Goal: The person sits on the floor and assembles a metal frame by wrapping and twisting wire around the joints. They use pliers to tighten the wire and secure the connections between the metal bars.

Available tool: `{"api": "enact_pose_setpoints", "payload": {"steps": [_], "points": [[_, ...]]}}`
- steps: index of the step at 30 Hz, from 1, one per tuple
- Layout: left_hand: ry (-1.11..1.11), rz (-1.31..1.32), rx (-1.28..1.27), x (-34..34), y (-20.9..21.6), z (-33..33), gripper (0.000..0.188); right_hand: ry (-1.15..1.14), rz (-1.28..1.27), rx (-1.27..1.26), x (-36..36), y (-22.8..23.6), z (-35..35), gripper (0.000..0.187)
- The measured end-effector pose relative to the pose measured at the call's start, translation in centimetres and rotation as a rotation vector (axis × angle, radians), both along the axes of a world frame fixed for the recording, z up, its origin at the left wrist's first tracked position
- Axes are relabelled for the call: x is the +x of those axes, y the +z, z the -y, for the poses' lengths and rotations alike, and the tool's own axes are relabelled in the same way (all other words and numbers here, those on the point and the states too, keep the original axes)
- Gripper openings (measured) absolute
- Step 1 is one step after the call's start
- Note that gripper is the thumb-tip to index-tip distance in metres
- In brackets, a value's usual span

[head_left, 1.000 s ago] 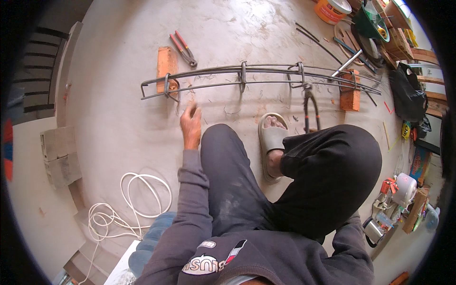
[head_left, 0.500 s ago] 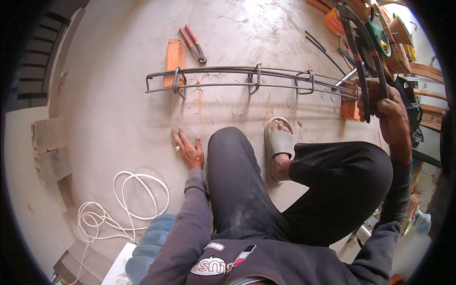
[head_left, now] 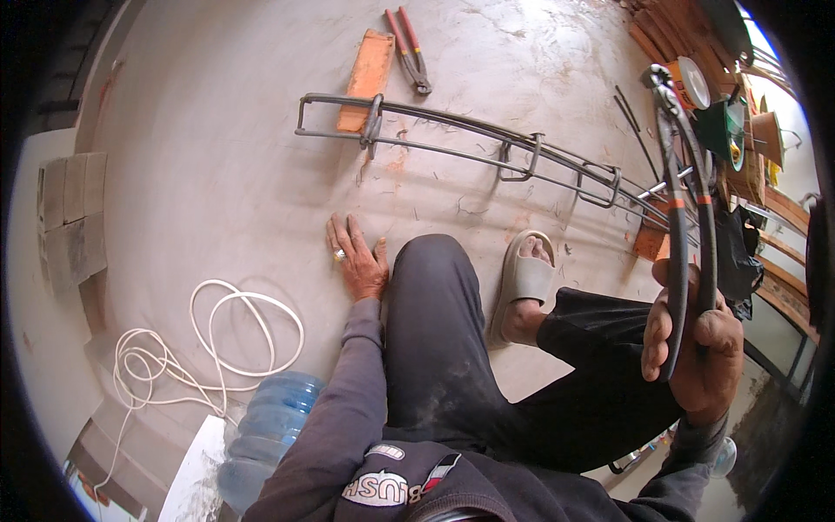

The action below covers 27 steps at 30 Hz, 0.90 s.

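Note:
My left hand (head_left: 356, 261) lies flat on the floor beside my left knee, fingers stretched, a ring on one of them. In my right hand (head_left: 700, 348) is a pair of long-handled cutters (head_left: 677, 213) with dark handles and orange bands, its jaws pointing away from me. The handles stand somewhat apart in the grip. Ahead of my knees lies a narrow rebar cage (head_left: 452, 130) of long bars with several bent stirrups. Its left end rests on an orange brick (head_left: 370, 65), its right end near another orange brick (head_left: 652, 237).
Red-handled pincers (head_left: 410, 56) lie beyond the left brick. Loose rods (head_left: 637, 126) and wire scraps lie on the floor. At right stand a green container (head_left: 722, 130) and a black bag (head_left: 744, 252). A white cable (head_left: 248, 300), blue water bottle (head_left: 274, 422) and grey blocks (head_left: 74, 209) are at left.
My right hand has come nearer to my body and down with the long-handled cutters. The view has tilted and shifted. My left hand stays on the floor.

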<state>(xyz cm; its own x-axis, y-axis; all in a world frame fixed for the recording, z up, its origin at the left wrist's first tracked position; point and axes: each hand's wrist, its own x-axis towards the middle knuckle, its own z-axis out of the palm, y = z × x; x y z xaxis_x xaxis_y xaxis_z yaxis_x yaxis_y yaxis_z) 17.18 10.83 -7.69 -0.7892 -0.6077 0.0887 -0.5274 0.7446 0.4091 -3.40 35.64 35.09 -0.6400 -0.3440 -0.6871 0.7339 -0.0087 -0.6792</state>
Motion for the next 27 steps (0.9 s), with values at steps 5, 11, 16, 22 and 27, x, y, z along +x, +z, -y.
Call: {"api": "enact_pose_setpoints", "payload": {"steps": [5,11,16,22,27], "points": [[0.000,0.064,-0.018,0.2,0.0,0.1,0.076,-0.087,0.065,0.006,-1.1,-0.7,2.5,0.074],[-0.011,0.136,0.001,-0.6,1.0,-0.3,0.076,-0.080,0.135,0.069,-2.5,-1.5,3.7,0.073],[-0.006,0.160,-0.004,-0.9,1.6,-0.2,0.077,0.039,0.125,0.231,-3.3,-1.3,4.9,0.073],[0.010,0.169,0.007,-0.9,1.0,-0.5,0.076,0.281,0.323,0.228,-3.4,0.4,5.5,0.072],[0.005,0.171,-0.035,-1.3,1.2,-0.2,0.075,0.346,0.688,0.158,-2.4,2.0,6.9,0.069]]}}
